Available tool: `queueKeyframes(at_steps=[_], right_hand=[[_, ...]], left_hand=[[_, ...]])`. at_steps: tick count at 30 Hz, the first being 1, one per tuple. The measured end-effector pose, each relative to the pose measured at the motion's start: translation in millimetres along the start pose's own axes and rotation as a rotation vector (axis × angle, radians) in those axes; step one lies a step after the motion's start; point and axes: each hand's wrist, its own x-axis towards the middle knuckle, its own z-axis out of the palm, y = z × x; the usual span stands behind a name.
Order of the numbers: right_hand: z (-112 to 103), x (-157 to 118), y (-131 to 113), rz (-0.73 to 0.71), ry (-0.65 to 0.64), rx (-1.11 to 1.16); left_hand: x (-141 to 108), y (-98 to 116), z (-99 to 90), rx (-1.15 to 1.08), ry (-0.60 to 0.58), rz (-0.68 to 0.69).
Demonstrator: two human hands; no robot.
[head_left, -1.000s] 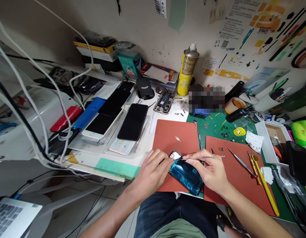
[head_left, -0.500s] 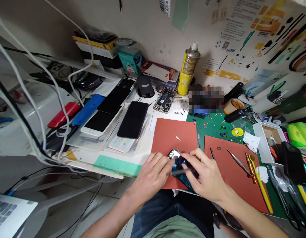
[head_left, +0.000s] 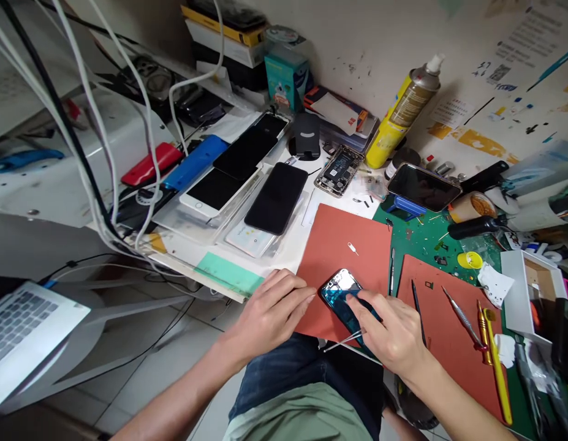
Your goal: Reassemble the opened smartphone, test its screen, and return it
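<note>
A phone housing (head_left: 341, 294), with a bluish shiny surface and a dark frame, lies at a slant on the left red-brown mat (head_left: 343, 229). My left hand (head_left: 281, 303) is beside its upper left corner, fingers bent and thumb drawn in against them; whether anything small is between the fingertips is hidden. My right hand (head_left: 394, 334) reaches over the housing's right side, an extended finger on or just above the surface. Metal tweezers (head_left: 343, 340) stick out from under this hand, tips pointing left toward my lap. The right hand covers the housing's lower end.
A SIM pin (head_left: 352, 248) lies above the housing. On the right mat (head_left: 453, 361) are a screwdriver (head_left: 465, 318) and a yellow-handled tool (head_left: 499, 373). A propped phone (head_left: 424, 187), a spray can (head_left: 405, 110), an opened phone (head_left: 339, 171) and a black-screened phone (head_left: 277, 199) stand or lie behind.
My hands have moved apart: the left has drawn back from the housing, uncovering its upper end. The tweezers have swung down, tips now toward my lap. The view has shifted.
</note>
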Motion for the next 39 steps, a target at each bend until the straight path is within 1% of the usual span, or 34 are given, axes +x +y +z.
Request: queueKeyframes(at_steps=[4,8,15,20,23,26,32,39], right_hand=[[-5,-5,0,0.002,-0.005,0.028],[-10,-9,1,-0.024,0.002,0.042],[-13,-24,4,0.039,-0.007,0.127],[-21,-21,4,0.024,0.003,0.163],[-25,-22,6,0.038,0.017,0.180],[-28,-30,9,0.039,-0.001,0.211],[-35,-50,18,0.038,-0.090,0.231],[-44,-57,18,0.062,-0.059,0.218]], left_hand=[[1,-2,0.5,-0.004,0.000,0.055],[2,-3,-0.4,0.012,-0.025,0.089],[1,-4,-0.3,0.030,-0.054,0.095],[-1,-5,-0.2,0.025,-0.073,0.100],[-1,-5,0.5,0.029,-0.077,0.101],[-2,-6,1.0,0.051,-0.069,0.110],[0,-6,0.2,0.058,-0.082,0.116],[2,-3,-2.8,0.058,-0.105,0.075]])
